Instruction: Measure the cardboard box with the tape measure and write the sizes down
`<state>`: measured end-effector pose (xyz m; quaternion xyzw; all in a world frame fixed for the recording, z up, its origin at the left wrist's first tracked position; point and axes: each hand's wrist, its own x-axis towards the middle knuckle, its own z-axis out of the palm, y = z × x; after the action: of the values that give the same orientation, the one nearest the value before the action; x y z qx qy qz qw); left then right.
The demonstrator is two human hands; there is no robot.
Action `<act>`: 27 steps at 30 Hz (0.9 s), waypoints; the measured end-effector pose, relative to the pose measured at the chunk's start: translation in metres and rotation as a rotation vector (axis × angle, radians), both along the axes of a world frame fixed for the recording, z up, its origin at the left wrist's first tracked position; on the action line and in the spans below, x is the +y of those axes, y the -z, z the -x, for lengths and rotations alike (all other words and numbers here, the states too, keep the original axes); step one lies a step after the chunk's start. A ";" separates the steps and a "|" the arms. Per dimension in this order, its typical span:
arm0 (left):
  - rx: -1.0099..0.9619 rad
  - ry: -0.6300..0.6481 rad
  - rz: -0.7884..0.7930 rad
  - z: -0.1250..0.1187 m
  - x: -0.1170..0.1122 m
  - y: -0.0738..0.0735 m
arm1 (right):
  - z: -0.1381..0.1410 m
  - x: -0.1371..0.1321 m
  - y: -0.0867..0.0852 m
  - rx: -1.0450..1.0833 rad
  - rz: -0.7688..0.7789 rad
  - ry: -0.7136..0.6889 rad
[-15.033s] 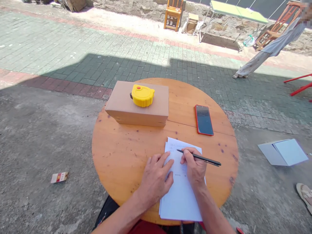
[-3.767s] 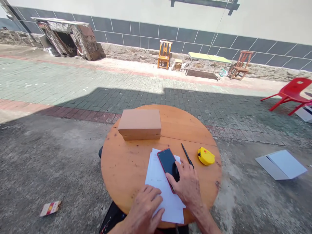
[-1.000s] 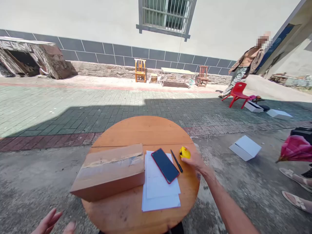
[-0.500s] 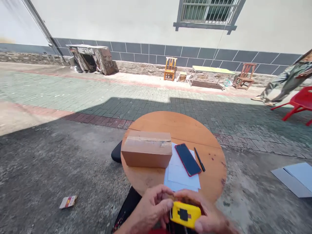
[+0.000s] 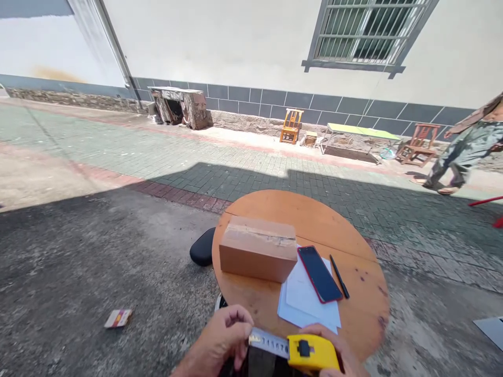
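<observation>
My right hand [image 5: 334,348] is closed around a yellow tape measure [image 5: 314,352] with a black button on its face. Between thumb and fingers, my left hand [image 5: 228,337] pinches the end of the metal tape blade [image 5: 269,342], a short numbered length of which is drawn out of the case. Both hands are at the near edge of a round wooden table [image 5: 271,204]. Just beyond them sits a closed brown cardboard box [image 5: 257,256], apart from the hands. Sheets of white paper [image 5: 302,301] lie to its right, partly under a phone with a red edge [image 5: 320,275].
A black pen [image 5: 339,276] lies right of the phone. A black padded seat [image 5: 203,248] shows beside the table's left edge. On the ground at left is a small carton [image 5: 118,318]. A person [image 5: 459,149] is at the far right, near a wooden chair [image 5: 419,144].
My left hand has moved left, away from the case, and a short length of blade now shows between the hands. The view has swung left, and the person's legs appear further in frame.
</observation>
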<state>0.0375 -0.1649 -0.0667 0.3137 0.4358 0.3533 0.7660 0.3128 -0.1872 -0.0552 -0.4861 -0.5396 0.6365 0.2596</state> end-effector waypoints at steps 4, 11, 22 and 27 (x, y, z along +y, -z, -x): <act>0.070 -0.208 -0.221 0.048 0.050 -0.064 | -0.030 0.028 -0.033 -0.147 -0.210 0.168; 0.252 -0.225 -0.453 0.081 0.147 -0.105 | -0.041 0.112 -0.096 -0.225 -0.356 0.256; 0.461 -0.229 -0.463 0.075 0.200 -0.066 | -0.054 0.175 -0.103 -0.356 -0.346 0.208; 0.530 -0.191 -0.491 0.065 0.203 -0.063 | -0.065 0.180 -0.094 -0.351 -0.302 0.131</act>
<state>-0.0280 0.0383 -0.0041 0.5265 0.5485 0.4239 0.4922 0.3779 -0.0072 0.0392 -0.5789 -0.6328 0.4363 0.2724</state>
